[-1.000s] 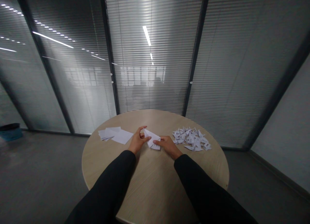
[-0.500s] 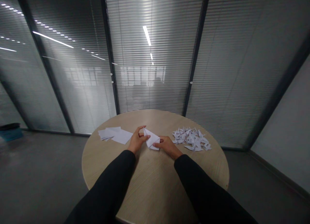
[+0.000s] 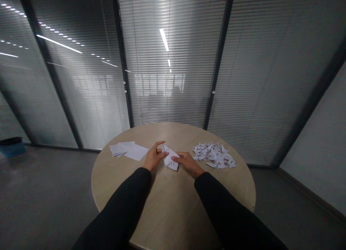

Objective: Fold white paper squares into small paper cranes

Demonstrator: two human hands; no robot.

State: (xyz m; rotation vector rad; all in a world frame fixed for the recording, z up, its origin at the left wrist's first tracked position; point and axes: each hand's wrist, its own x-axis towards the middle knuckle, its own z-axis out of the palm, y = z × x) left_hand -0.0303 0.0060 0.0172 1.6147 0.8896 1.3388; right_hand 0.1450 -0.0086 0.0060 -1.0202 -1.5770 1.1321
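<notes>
A partly folded sheet of white paper point(image 3: 169, 155) is held between my two hands above the middle of the round table. Small dark marks show on its lower flap. My left hand point(image 3: 154, 156) grips its left side, thumb on top and index finger stretched out over the far edge. On the right side, my right hand point(image 3: 187, 162) pinches the paper with its thumb and fingers. The undersides of the fingers are hidden by the sheet.
Flat white paper sheets point(image 3: 136, 152) lie on the round wooden table point(image 3: 167, 206) at left. A heap of folded paper pieces point(image 3: 214, 155) lies at right. Behind stands a glass partition with blinds point(image 3: 173, 109). A blue bin point(image 3: 12, 147) is on the floor far left.
The folded paper has turned and tilted slightly, so its lower flap with dark marks now shows. My right thumb has moved up a little on the sheet; both hands still hold it.
</notes>
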